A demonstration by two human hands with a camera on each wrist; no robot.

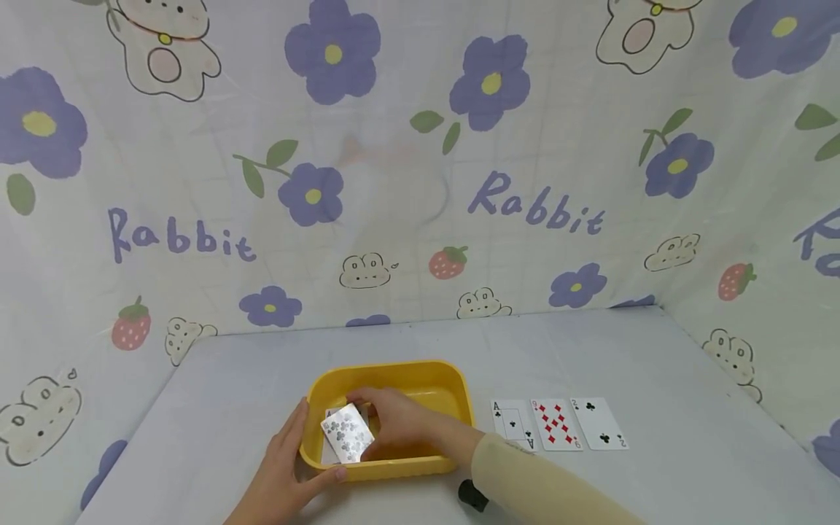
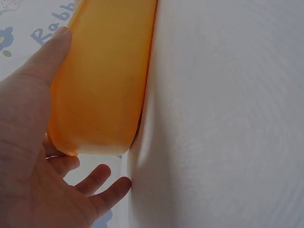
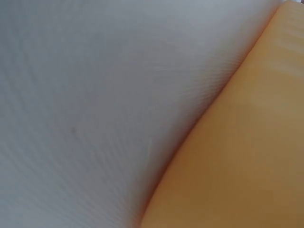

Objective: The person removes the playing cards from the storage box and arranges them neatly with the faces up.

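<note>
From my end, a printed cloth backs the table. On it sits a yellow bin; my left hand grips its left end, thumb on the near wall, other fingers partly spread. My right hand reaches inside, the nearer one to the shiny clubs card, its fingers and thumb half closed on that card's right side. What matters is that the card lies just left of the palm, long axis slanting from far left to near right, over another card marked A. Right of the bin stand apart an ace of clubs, nine of diamonds and two of clubs.
</note>
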